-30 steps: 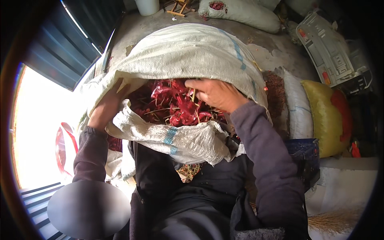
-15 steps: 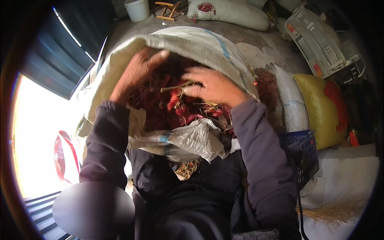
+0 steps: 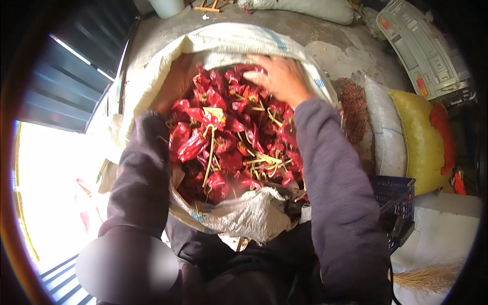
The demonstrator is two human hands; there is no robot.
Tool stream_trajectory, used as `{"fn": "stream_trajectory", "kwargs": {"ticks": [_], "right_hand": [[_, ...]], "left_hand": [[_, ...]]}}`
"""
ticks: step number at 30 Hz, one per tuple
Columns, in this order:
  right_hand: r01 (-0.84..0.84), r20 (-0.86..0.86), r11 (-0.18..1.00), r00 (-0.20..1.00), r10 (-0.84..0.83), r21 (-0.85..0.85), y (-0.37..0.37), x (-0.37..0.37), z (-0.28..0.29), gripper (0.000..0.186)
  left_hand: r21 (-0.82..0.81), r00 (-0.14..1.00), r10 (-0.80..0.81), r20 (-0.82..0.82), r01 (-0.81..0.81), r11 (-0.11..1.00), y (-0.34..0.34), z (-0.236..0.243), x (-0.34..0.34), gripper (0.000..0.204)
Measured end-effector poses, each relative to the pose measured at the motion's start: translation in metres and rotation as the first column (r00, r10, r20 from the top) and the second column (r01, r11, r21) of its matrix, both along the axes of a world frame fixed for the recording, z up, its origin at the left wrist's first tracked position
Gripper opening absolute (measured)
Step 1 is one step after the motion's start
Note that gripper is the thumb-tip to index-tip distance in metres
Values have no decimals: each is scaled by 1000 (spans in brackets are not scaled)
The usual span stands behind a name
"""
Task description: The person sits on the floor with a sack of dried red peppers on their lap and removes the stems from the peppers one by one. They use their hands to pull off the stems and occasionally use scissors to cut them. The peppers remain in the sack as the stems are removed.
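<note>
In the open white sack (image 3: 244,40), can see wrinkled, glossy red peppers (image 3: 229,127) heaped, with straw-coloured stalks (image 3: 210,155). At the far edge, has right hand (image 3: 283,77) by the peppers, fingers apart; at left, has left hand (image 3: 175,84) in shadow, cannot tell its fingers' state.

Chili peppers (image 3: 190,147): dried skins, glossy and wrinkled, catching the light in front of me
Stems (image 3: 211,160): dry, straw-like and matt
Open sack (image 3: 239,33): woven plastic, creased, with a faint sheen around my wrists
My right sleeve (image 3: 333,168): soft, matt cloth
My trousers (image 3: 234,264): dark, matt cloth
Ribbed panel (image 3: 63,101): painted metal, smooth, shiny where I see light strike it
Crate (image 3: 401,189): blue plastic lattice
Bucket (image 3: 166,6): smooth white plastic
Floor (image 3: 333,58): concrete-looking, rough, matt
Broom (image 3: 427,278): dry, coarse plant-fibre bristles on my right
</note>
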State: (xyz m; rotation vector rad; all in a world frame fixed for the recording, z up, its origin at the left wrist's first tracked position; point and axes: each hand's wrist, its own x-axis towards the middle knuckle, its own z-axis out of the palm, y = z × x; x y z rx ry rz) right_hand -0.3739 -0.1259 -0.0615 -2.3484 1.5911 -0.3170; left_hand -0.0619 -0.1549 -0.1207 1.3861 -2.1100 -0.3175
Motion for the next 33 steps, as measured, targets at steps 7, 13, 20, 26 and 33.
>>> {"fn": "stream_trajectory", "kwargs": {"ticks": [7, 13, 20, 26, 33], "right_hand": [[-54, 116, 927, 988, 104, -372, -2, -13, -28, 63], [43, 262, 971, 965, 21, -233, 45, -13, 8, 61], [87, 300, 922, 953, 33, -378, 155, 14, 26, 40], [-43, 203, 824, 961, 190, -565, 228, 14, 26, 25], [-11, 496, 913, 837, 231, -407, 284, 18, 42, 10]], "left_hand": [[303, 979, -26, -202, 88, 949, 12, 26, 9, 59], [337, 957, 70, -281, 31, 941, 140, 92, -6, 38], [-80, 985, -156, 68, 161, 984, 174, 76, -53, 32], [-122, 978, 64, -200, -89, 989, 205, 70, -43, 14], [214, 522, 235, -820, -100, 972, 257, 97, -29, 4]]}}
